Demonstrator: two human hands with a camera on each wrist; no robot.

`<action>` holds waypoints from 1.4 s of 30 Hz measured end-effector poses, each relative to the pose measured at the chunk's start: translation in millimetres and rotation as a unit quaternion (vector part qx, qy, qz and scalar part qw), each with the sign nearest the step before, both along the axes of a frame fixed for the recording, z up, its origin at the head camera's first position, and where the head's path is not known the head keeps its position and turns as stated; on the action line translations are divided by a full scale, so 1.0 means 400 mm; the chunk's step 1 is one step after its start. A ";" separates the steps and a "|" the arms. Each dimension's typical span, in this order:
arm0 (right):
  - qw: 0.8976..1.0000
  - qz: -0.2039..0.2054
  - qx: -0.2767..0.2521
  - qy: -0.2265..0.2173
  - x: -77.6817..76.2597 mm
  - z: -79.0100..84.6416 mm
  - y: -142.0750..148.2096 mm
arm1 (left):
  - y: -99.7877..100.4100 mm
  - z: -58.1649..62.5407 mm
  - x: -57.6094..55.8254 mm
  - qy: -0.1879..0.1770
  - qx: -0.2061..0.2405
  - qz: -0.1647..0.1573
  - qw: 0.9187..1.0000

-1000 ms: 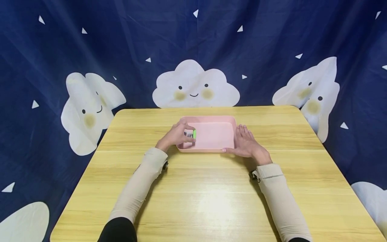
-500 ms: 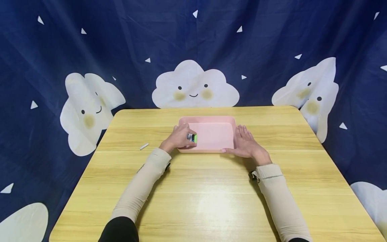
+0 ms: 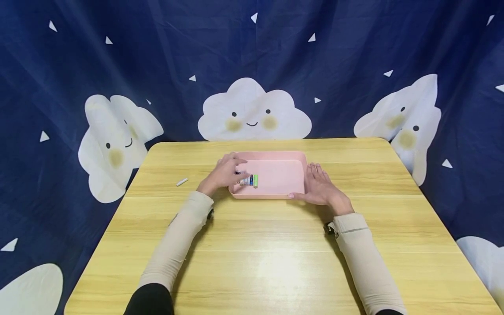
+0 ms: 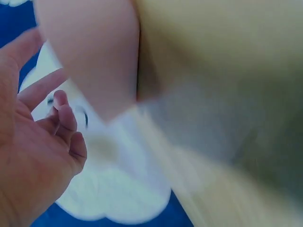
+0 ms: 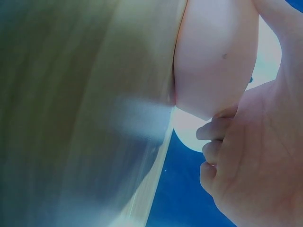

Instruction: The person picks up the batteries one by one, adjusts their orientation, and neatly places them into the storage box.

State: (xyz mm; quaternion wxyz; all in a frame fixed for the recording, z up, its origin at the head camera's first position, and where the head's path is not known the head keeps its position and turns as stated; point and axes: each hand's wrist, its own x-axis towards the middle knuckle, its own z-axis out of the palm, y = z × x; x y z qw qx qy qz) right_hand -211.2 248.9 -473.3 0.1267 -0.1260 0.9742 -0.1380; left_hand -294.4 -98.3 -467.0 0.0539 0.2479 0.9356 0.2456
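Note:
Several batteries lie side by side in a row at the left end of a shallow pink tray (image 3: 280,177). The rightmost is a bright green battery (image 3: 256,181), beside a dark blue battery (image 3: 251,180). Over the left wall of the tray my left hand (image 3: 223,174) has its fingers spread, with thumb and forefinger apart and partly covering the row. In the left wrist view, this hand (image 4: 42,137) shows an empty palm. My right hand (image 3: 320,188) rests flat along the tray's right end, its thumb at the front rim.
A small white cylinder (image 3: 182,182) lies on the wooden table (image 3: 252,245), left of the tray and near my left wrist. A dark blue curtain (image 3: 169,57) printed with clouds hangs behind the table's far edge.
My left hand has let go of the batteries and drawn back left, uncovering part of the row. The white cylinder, unseen at first, has shifted left and away. My right hand stays put.

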 end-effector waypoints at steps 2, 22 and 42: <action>1.000 0.000 0.000 0.003 -0.001 0.000 0.000 | -0.049 0.014 -0.014 0.010 0.012 0.026 1.000; 1.000 -0.001 -0.002 0.011 0.000 -0.001 0.006 | -0.404 -0.042 -0.005 -0.026 -0.120 0.182 0.976; 1.000 0.003 -0.004 0.001 -0.002 -0.002 0.001 | -0.389 0.042 0.042 -0.174 -0.087 0.031 0.980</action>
